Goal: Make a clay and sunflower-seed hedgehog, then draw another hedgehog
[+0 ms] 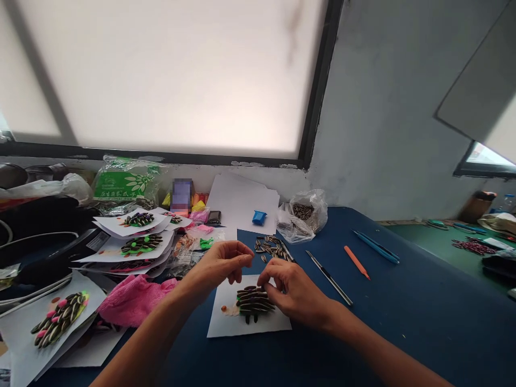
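Showed a seed-covered animal point(256, 302) on a white card point(278, 324), near the middle of the blue tabletop's point(403, 322) near side. Included a body of dark striped seeds with green at its margin, a pale snout point(233, 310) directed left, a reddish-brown ball point(224, 308) at its tip, and two seed legs point(248, 319) pointing toward the card's near edge. Brought the right hand point(296, 287) over the card's far right corner, with fingers bent down to the body's upper right margin, thumb and forefinger close together; could not tell of any seed pinched between. Held the left hand point(226, 260) above the card's far left corner, apart from the animal, with thumb and forefinger curled almost to meeting; revealed no seed there, though not with certainty.

Appeared, by judgement, to be at the step of setting or straightening seeds along the back. Seemed to call next for a light pinch, alignment with the neighbouring row, and a gentle press without disturbing adjacent seeds.

Included also loose seeds point(266, 246) beyond the card's far edge, a plastic bag of seeds point(302, 211) at the tabletop's far edge, a slim tool point(328, 277) and an orange pen point(355, 262) toward the right, and similar seed cards point(18, 325) along the left edge.
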`<state>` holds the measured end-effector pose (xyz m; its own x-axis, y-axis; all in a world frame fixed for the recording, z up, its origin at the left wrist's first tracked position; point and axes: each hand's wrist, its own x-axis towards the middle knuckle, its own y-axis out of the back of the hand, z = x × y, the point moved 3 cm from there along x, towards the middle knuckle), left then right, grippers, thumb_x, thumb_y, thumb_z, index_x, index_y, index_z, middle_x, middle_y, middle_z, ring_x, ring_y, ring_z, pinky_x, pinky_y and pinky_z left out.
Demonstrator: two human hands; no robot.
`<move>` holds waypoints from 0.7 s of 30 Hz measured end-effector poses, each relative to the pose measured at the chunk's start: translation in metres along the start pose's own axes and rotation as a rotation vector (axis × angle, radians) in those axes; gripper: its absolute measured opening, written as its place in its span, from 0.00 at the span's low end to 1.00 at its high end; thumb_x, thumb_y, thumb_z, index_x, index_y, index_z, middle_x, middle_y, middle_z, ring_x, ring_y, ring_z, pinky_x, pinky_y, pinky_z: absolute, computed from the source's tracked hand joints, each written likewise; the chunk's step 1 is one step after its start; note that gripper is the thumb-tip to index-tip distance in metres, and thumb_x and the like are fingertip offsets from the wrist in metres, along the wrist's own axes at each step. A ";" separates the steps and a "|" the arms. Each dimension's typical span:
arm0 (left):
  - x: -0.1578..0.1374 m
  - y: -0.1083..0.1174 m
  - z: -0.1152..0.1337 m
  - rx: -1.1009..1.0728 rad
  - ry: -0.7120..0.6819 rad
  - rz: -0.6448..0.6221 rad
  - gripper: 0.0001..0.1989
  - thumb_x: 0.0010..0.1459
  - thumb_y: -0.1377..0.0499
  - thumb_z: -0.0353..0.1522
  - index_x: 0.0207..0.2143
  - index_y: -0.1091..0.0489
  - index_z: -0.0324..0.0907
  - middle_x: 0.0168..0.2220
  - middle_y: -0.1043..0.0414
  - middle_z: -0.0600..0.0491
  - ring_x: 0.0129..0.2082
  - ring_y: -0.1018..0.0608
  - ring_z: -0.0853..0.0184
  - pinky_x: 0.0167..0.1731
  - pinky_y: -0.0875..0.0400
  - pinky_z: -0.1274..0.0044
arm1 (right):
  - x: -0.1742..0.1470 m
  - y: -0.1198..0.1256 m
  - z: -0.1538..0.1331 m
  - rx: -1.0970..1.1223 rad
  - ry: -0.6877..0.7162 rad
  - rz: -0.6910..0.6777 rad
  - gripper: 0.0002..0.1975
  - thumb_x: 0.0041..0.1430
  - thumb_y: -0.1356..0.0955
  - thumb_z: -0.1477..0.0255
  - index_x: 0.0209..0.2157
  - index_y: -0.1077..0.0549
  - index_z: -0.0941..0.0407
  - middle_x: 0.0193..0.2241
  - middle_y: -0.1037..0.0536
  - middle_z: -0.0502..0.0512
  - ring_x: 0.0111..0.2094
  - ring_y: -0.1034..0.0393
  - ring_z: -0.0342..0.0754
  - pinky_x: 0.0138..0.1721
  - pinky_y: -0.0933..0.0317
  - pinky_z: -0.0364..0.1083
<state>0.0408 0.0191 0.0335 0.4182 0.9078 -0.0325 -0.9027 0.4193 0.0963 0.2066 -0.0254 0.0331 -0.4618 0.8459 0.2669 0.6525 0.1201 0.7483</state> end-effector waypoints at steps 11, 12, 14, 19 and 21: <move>0.014 0.007 -0.028 -0.042 0.072 0.033 0.22 0.40 0.34 0.47 0.30 0.31 0.39 0.24 0.29 0.57 0.14 0.32 0.76 0.15 0.42 0.81 | 0.004 0.004 0.004 0.024 -0.115 -0.041 0.07 0.55 0.36 0.80 0.28 0.27 0.59 0.26 0.30 0.49 0.23 0.41 0.39 0.25 0.47 0.39; 0.014 0.007 -0.028 -0.042 0.082 0.031 0.23 0.39 0.34 0.47 0.29 0.31 0.39 0.23 0.29 0.57 0.14 0.32 0.76 0.14 0.42 0.82 | 0.004 0.004 0.004 0.022 -0.116 -0.044 0.06 0.56 0.36 0.79 0.28 0.27 0.59 0.26 0.30 0.49 0.23 0.41 0.39 0.25 0.47 0.39; 0.012 0.006 -0.026 -0.043 0.088 0.028 0.23 0.39 0.34 0.48 0.29 0.31 0.39 0.23 0.30 0.58 0.14 0.32 0.76 0.14 0.42 0.82 | 0.003 0.003 0.005 0.013 -0.126 -0.056 0.05 0.56 0.35 0.78 0.28 0.27 0.59 0.26 0.29 0.49 0.24 0.41 0.39 0.26 0.47 0.40; 0.005 0.005 -0.018 -0.056 0.058 0.010 0.19 0.47 0.36 0.45 0.32 0.30 0.39 0.25 0.29 0.58 0.16 0.31 0.76 0.17 0.41 0.82 | 0.001 0.001 0.008 0.003 -0.135 -0.093 0.04 0.57 0.33 0.74 0.30 0.25 0.58 0.29 0.28 0.50 0.27 0.37 0.41 0.29 0.45 0.41; 0.006 0.006 -0.019 -0.052 0.066 0.007 0.20 0.46 0.35 0.46 0.32 0.31 0.39 0.25 0.29 0.58 0.16 0.31 0.77 0.16 0.41 0.82 | 0.000 0.000 0.009 0.002 -0.135 -0.102 0.05 0.58 0.33 0.74 0.31 0.24 0.57 0.30 0.28 0.51 0.29 0.36 0.43 0.30 0.44 0.41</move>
<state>0.0359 0.0271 0.0148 0.4061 0.9086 -0.0975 -0.9102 0.4117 0.0453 0.2114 -0.0205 0.0277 -0.4406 0.8915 0.1056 0.6076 0.2096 0.7661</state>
